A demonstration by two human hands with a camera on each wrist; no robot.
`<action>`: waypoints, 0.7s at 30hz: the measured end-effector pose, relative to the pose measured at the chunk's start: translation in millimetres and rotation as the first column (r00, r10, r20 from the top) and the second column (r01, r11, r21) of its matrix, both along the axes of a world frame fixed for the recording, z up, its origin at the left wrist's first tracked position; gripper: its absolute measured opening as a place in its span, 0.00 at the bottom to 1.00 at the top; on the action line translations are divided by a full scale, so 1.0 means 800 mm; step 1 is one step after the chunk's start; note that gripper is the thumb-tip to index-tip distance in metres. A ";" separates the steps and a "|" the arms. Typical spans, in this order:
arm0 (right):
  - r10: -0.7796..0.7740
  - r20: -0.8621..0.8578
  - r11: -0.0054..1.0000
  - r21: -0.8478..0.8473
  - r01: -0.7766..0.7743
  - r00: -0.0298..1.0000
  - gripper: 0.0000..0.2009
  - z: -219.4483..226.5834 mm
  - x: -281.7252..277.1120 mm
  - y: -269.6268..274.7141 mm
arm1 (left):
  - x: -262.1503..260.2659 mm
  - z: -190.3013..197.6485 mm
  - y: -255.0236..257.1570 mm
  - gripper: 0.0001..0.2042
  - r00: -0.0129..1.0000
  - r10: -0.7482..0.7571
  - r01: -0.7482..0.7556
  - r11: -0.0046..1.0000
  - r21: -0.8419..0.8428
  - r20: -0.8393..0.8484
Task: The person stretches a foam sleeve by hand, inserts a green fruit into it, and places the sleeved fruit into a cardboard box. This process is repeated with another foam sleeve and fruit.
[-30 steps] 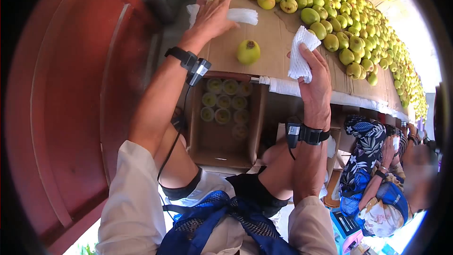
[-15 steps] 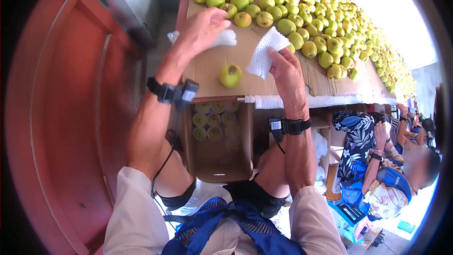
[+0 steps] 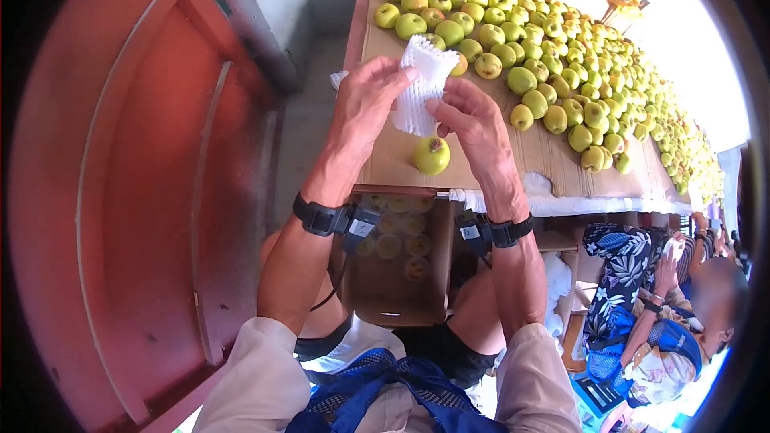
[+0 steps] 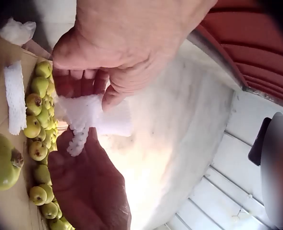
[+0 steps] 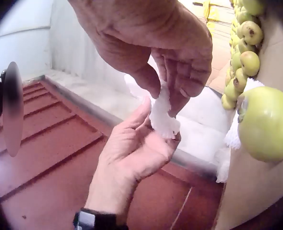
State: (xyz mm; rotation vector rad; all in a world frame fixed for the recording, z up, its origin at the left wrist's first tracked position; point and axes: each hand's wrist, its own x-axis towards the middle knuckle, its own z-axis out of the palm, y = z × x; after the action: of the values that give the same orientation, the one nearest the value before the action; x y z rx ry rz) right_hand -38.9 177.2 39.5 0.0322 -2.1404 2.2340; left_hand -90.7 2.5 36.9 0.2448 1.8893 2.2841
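Note:
A white foam net sleeve (image 3: 419, 92) is held up between both hands, above the near part of the table. My left hand (image 3: 362, 106) pinches its left side between thumb and fingers. On the other side, my right hand (image 3: 475, 119) pinches the lower right edge. In the left wrist view the sleeve (image 4: 81, 112) looks bunched, its scalloped end by the right palm (image 4: 91, 179). One green apple (image 3: 431, 157) sits alone on the cardboard just below the hands. Another foam sleeve (image 4: 15, 98) lies flat on the cardboard near that apple.
Many green apples (image 3: 553, 72) cover the back and right of the cardboard-topped table (image 3: 553, 164). Below its front edge, a cardboard box (image 3: 393, 293) contains several round, pale-ringed items. A red panel (image 3: 152, 192) stands left; another person (image 3: 662, 345) sits right. Clear plastic (image 4: 18, 31) lies at the table's edge.
My left hand has come away from the sleeve lying on the table and moved right to grip the one in my right hand. Both hands now hold it.

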 end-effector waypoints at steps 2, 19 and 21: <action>0.003 0.039 0.996 -0.094 0.001 0.999 0.16 -0.009 0.003 0.004 | 0.008 -0.005 0.000 0.15 0.999 -0.053 0.053 0.999 0.006 0.015; -0.227 -0.073 0.960 -0.184 0.211 0.971 0.09 -0.024 0.012 0.027 | 0.023 -0.022 0.008 0.14 0.952 -0.288 0.243 0.920 -0.308 -0.109; -0.257 -0.053 0.945 -0.224 0.239 0.965 0.09 -0.024 0.013 0.025 | 0.024 -0.022 0.009 0.14 0.952 -0.270 0.224 0.934 -0.278 -0.141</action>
State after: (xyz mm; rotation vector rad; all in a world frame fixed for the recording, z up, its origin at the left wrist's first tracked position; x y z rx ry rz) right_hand -28.5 197.3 20.6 -0.1440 -1.7394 2.2573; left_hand -71.2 10.0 19.4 0.6303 2.0792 1.8830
